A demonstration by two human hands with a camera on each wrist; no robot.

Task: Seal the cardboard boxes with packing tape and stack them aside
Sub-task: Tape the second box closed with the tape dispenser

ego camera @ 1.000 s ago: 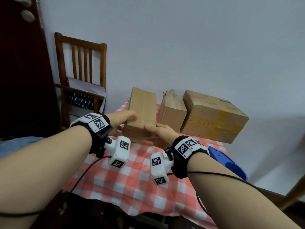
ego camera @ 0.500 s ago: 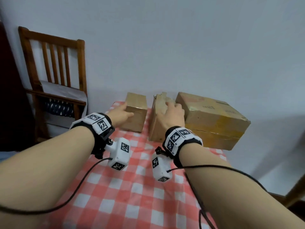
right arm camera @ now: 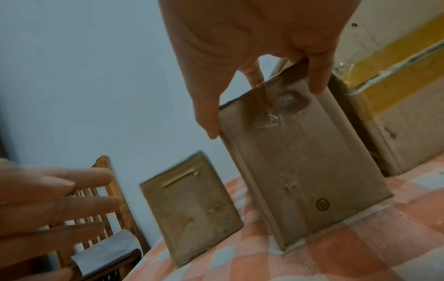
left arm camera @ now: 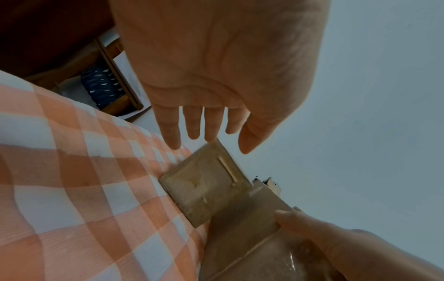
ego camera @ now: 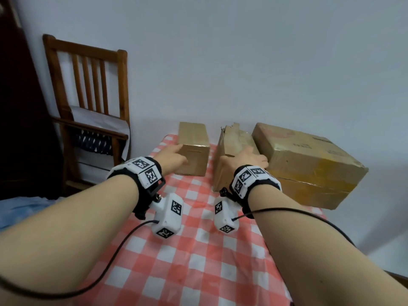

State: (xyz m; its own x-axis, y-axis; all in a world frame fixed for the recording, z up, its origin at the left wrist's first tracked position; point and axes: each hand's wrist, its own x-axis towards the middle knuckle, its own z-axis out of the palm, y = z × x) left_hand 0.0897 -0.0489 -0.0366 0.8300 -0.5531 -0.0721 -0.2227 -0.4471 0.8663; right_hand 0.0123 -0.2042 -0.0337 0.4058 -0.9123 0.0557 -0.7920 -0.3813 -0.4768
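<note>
a: where do the boxes sit?

b: all three stand on the checked tablecloth (ego camera: 198, 250), along its far edge by the wall. taking the middle box (ego camera: 229, 149) as the mark: the small box (ego camera: 194, 146) stands just to its left with a strip of cloth showing between them, and the large box (ego camera: 309, 164) stands close against its right side.

a: what is the right hand doing?

b: the right hand (ego camera: 245, 160) grasps the near top edge of the middle box. in the right wrist view the thumb lies down the box's left edge and the fingers (right arm camera: 317, 79) curl over its top. that box leans a little, with crinkled clear tape on its near face.

a: and the left hand?

b: the left hand (ego camera: 174, 157) is released, fingers (left arm camera: 190, 123) straight and spread, holding nothing. it hangs at the near left corner of the small box; i cannot tell whether the fingertips touch the cardboard.

a: anything else around?

b: a wooden chair (ego camera: 88, 102) stands well to the left of the middle box, beyond the table's corner.
</note>
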